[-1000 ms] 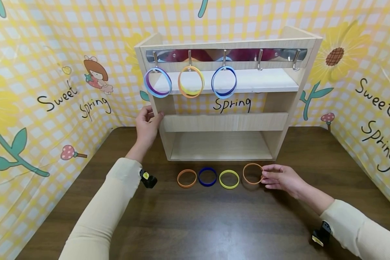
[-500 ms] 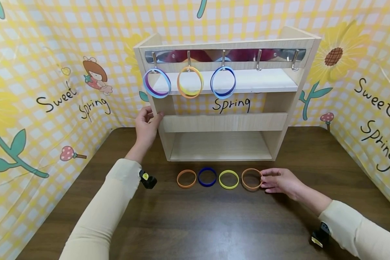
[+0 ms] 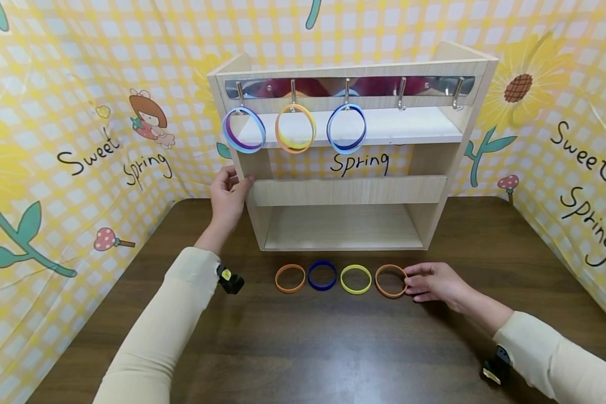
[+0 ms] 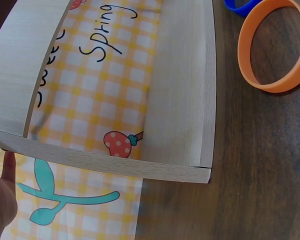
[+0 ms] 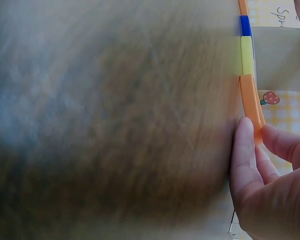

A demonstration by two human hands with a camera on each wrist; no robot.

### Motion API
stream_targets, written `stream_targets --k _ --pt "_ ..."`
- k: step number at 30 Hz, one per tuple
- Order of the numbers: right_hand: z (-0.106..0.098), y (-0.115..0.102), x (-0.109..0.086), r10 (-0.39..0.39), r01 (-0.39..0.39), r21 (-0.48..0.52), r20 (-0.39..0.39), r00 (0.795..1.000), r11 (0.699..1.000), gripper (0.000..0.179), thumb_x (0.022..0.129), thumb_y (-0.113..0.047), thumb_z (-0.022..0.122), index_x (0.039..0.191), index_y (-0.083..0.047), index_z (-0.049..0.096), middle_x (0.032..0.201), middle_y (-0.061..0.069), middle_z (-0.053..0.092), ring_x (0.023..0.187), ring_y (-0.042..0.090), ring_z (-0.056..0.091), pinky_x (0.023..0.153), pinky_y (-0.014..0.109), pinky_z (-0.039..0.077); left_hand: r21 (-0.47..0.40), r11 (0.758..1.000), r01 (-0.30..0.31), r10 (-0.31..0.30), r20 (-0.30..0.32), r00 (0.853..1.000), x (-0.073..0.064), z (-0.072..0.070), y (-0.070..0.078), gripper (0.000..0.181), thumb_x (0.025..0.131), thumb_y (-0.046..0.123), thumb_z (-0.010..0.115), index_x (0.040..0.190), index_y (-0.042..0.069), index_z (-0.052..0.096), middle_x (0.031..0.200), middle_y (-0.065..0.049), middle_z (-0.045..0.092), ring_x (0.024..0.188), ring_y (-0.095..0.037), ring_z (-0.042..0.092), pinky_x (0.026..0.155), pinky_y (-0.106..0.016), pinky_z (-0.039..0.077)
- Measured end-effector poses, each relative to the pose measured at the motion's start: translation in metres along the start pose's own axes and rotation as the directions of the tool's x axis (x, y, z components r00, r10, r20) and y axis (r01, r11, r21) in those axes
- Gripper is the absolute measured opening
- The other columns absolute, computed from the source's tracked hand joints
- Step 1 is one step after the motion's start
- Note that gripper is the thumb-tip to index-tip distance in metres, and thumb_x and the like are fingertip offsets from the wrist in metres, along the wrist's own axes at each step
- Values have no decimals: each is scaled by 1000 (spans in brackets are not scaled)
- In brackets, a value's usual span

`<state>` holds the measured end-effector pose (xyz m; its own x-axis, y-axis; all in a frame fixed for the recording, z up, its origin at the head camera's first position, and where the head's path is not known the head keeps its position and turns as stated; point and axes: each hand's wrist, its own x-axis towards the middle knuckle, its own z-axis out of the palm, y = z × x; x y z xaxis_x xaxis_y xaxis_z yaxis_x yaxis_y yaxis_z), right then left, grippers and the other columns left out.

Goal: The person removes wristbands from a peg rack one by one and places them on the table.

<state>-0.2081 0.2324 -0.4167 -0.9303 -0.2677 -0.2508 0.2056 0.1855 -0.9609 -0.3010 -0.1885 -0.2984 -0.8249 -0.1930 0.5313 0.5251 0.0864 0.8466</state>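
My left hand (image 3: 227,196) grips the left side panel of a pale wooden shelf (image 3: 345,191), its thumb at the front edge. Down on the brown table, my right hand (image 3: 439,283) pinches the right rim of an orange wristband (image 3: 377,282); the right wrist view has this orange band (image 5: 251,97) between thumb and fingers. To its left lie a yellow wristband (image 3: 356,292), a dark blue wristband (image 3: 322,288) and another orange wristband (image 3: 290,291), in a row before the shelf.
Along the shelf's top runs a metal hook rail (image 3: 373,86). From its three left hooks hang light blue and purple bands (image 3: 246,148), orange and yellow bands (image 3: 297,150), and light and dark blue bands (image 3: 347,150). The two right hooks hold nothing. Checked cloth (image 3: 81,67) surrounds the table.
My right hand has lowered the orange wristband from a slightly raised, tilted position to the table at the row's right end. The left hand keeps its place on the shelf.
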Motion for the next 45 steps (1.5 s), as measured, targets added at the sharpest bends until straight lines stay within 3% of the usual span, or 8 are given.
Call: stream_targets --k 8,25,36,40,45 --pt "4 -1 1 -5 4 -43 -28 1000 999 42 91 -3 64 125 17 50 97 13 69 82 19 68 68 36 57 7 1000 12 -12 -1 1000 -1 -2 1 35 88 2 65 117 -15 54 97 -3 59 90 -13 59 75 -24 51" --pt "4 -7 -1 -29 25 -114 -33 999 993 40 93 -7 63 123 16 52 100 17 69 88 25 68 70 39 57 -2 1000 -4 4 -8 1000 0 -3 -2 32 88 2 65 114 -14 56 95 1 60 89 -12 59 74 -23 51" --pt "-2 -40 -4 -177 166 -139 -76 981 976 45 93 -10 65 126 17 49 109 23 64 91 28 68 73 39 57 -29 999 -19 19 -10 1000 2 -1 -3 35 87 -1 63 116 -18 53 94 -2 60 86 -11 59 72 -23 51" --pt "-2 -51 -3 -228 215 -131 -97 969 968 44 93 -12 67 124 15 52 102 14 67 91 24 68 73 36 57 -30 999 -27 26 -11 1000 1 0 -3 34 86 -1 64 114 -17 54 92 -1 60 86 -11 59 71 -23 51" --pt "3 -66 -2 -298 290 -73 -129 946 954 37 93 -10 66 121 11 55 97 3 69 87 18 69 73 35 57 -38 999 -18 17 -11 1000 2 1 -4 19 86 0 64 105 -3 61 93 0 60 87 -12 60 72 -24 51"
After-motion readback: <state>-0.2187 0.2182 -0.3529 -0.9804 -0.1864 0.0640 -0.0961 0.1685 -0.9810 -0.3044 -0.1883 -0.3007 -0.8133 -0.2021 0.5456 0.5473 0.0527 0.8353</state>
